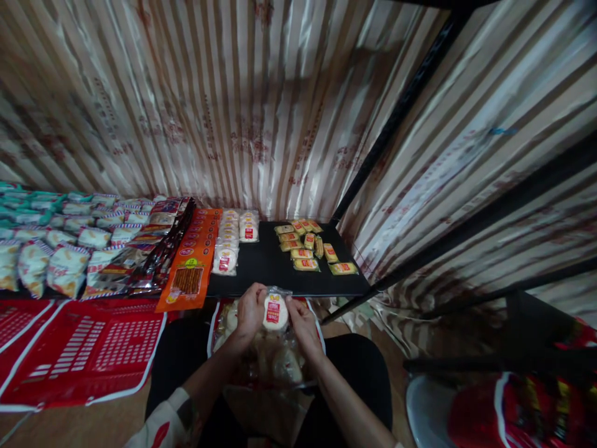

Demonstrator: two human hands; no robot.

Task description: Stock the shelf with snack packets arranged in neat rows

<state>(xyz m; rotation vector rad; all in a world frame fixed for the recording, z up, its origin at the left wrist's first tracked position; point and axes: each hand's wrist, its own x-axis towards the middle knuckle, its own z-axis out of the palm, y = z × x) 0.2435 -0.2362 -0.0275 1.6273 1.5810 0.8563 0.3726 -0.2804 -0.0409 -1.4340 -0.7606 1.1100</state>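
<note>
Between my two hands, above a red basket (323, 342) by my knees, is a clear packet of round white crackers (276, 311) with a red label. My left hand (250, 310) grips its left edge, and my right hand (303, 323) pinches the right edge. More clear packets (284, 364) fill the basket below. Ahead on the black shelf (254, 269), similar white cracker packets (226, 258) lie in a row, with another short row (249, 226) beside it. Small yellow-wrapped snacks (302, 254) are scattered to the right.
To the left are an orange snack bag (189, 274), dark glossy packets (153, 242) and rows of white snack bags (68, 269). A red basket (107, 348) stands below them. Black metal bars (396, 124) slant across the right side, before a striped curtain (261, 124).
</note>
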